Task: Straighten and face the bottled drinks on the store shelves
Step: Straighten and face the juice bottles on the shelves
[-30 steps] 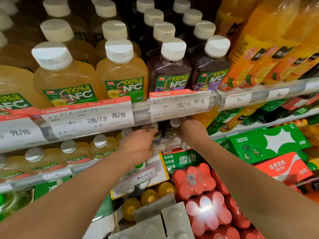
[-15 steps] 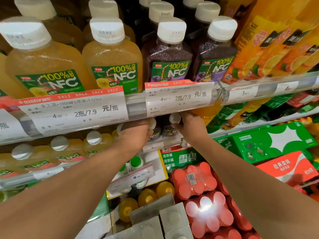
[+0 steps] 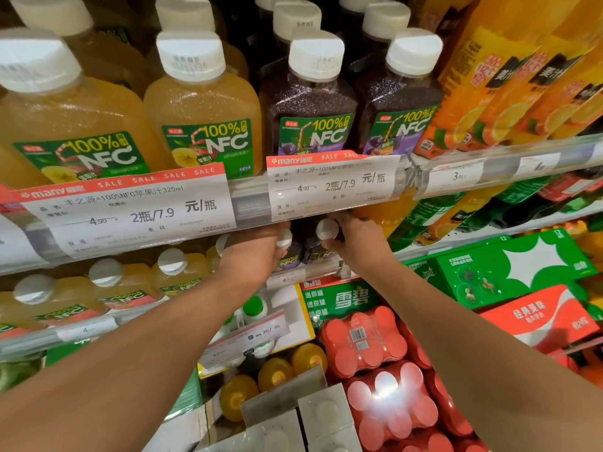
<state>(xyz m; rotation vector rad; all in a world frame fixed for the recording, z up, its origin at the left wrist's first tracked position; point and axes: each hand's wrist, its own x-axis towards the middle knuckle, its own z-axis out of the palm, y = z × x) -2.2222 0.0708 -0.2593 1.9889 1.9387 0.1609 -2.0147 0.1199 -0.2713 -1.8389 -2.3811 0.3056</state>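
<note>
nearest the camera, both bare forearms reach forward and up from the bottom corners. below them lie a shrink-wrapped pack of red cans [image 3: 362, 340], yellow-capped bottles [image 3: 277, 375] and, to the right, a green carton [image 3: 509, 269]. farther in, on the second shelf, the left hand [image 3: 257, 249] wraps a dark grape juice bottle [image 3: 288, 256], fingers curled about its left side below the white cap. just beside it, the right hand [image 3: 357, 241] grips a second dark bottle [image 3: 321, 251], thumb under the white cap, fingers round the far side. the two bottles stand side by side at the shelf's front edge, under the price rail [image 3: 248, 203]; the hands are close together, not touching. left of them on the same shelf stand yellow apple juice bottles [image 3: 176, 272]. beyond the rail, the upper shelf holds yellow nfc bottles [image 3: 202, 112], then two purple nfc bottles [image 3: 313, 102], labels forward, and tilted orange drink bottles [image 3: 496, 86] at right.
</note>
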